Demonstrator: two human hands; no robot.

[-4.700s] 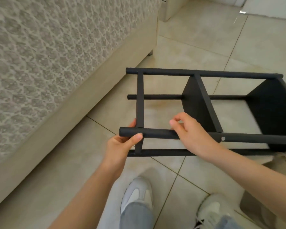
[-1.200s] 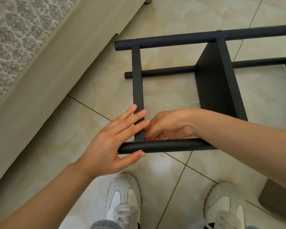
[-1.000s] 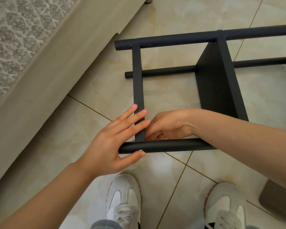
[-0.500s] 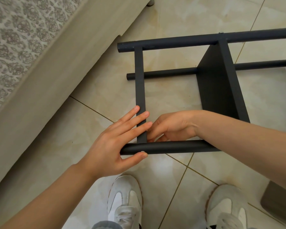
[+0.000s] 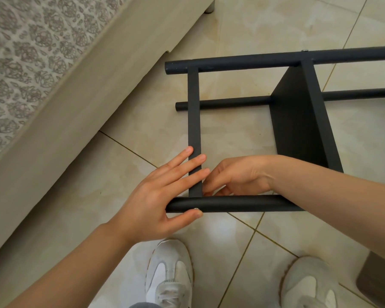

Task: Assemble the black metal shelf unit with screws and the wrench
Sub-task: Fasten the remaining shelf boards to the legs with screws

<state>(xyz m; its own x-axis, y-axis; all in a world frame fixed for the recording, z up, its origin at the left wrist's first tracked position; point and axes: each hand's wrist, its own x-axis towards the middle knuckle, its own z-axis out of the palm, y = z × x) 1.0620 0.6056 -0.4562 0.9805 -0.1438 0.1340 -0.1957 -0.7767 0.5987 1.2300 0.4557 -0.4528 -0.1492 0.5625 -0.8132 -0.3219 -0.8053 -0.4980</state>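
Tiled floor (image 5: 131,121), pale and glossy, brown grout lines. View is from standing, looking straight down.

Left hand (image 5: 162,192): fingers straight and spread, laid flat across the crossbar (image 5: 193,112) where it meets the near tube (image 5: 242,203). The thumb presses from below against a small silver screw head (image 5: 196,209). It carries nothing and only braces the joint.

Right hand (image 5: 238,176): comes in from 3 o'clock, inside the frame, fingertips curled down into the corner of the same joint. The hand hides whatever it pinches, so I cannot tell if it holds anything.

Step, as I judge it: fastening the crossbar to the near tube, with the screw set in from outside and the inner side worked by finger. The next move probably calls for the wrench, which is not in view. The brace should hold until the screw bites, so the holes do not slip out of line.

Shelf unit (image 5: 298,125): black, lying on its side on the floor, centre out to 2 o'clock. The far tube (image 5: 253,62) already shows a screw (image 5: 305,50) at 1 o'clock.

Around:
- Padded base (image 5: 76,121) of a bed or couch runs from 9 to 12 o'clock, near the frame's end but apart from it.
- White shoes (image 5: 169,276) at 6 and 5 o'clock, toes close to the near tube.
- Dark block (image 5: 380,278) at 4 o'clock, unidentified.

In the way: the right forearm lies across the near tube, and the tight corner looks to leave a wrench little swing.
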